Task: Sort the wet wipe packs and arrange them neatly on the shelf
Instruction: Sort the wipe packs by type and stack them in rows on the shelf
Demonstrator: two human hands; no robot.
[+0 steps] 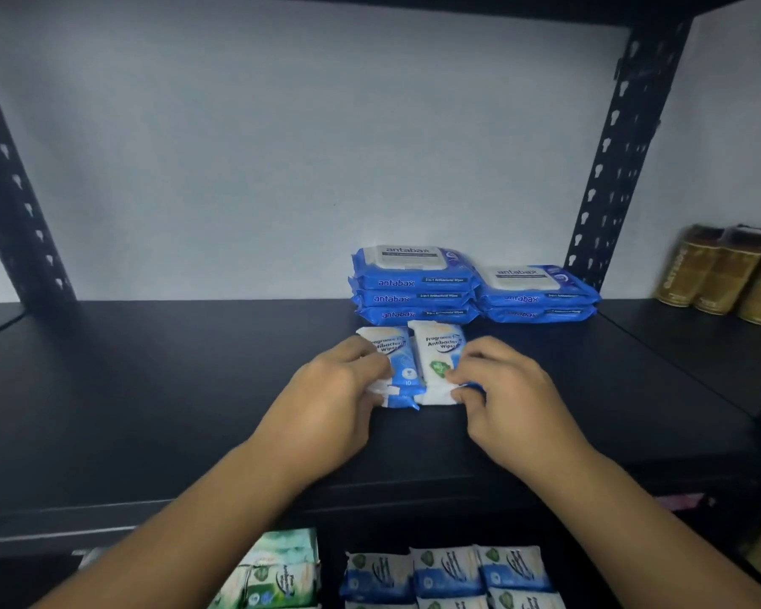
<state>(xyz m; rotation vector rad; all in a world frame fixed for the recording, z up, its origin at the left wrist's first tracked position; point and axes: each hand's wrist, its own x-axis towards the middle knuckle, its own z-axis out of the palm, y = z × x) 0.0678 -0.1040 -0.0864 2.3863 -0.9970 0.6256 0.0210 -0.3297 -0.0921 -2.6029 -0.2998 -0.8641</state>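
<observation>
Gripping, on the black shelf (150,389): left hand (326,402) the left wipe pack (403,367), right hand (510,402) the right wipe pack (436,358).

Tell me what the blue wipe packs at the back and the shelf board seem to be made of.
Blue wipe packs: soft glossy plastic film, going by the sheen and crimped ends; the pale top label looks stiffer. Shelf board: dark, smooth, matt, probably painted metal or laminate; cannot tell which.

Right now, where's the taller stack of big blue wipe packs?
In the head view, the taller blue stack sits at the back of the black shelf, just left of the shorter stack and behind the small white packs.
</observation>
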